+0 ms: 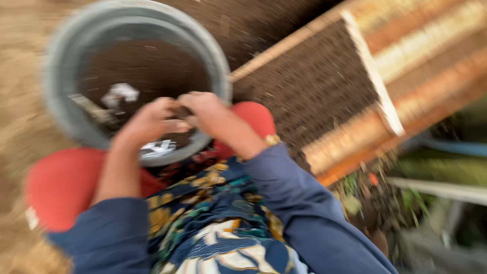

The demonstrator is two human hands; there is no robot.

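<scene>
Sandy ground, blurred; your left hand and right hand pinch something small and dark together over the grey bucket at 12 o'clock; it looks light, maybe crumbly, so hold gently

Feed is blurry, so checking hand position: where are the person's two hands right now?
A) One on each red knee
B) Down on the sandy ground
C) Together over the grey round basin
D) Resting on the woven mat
C: the left hand and right hand meet, fingers close together, above the near rim of the grey basin.
</scene>
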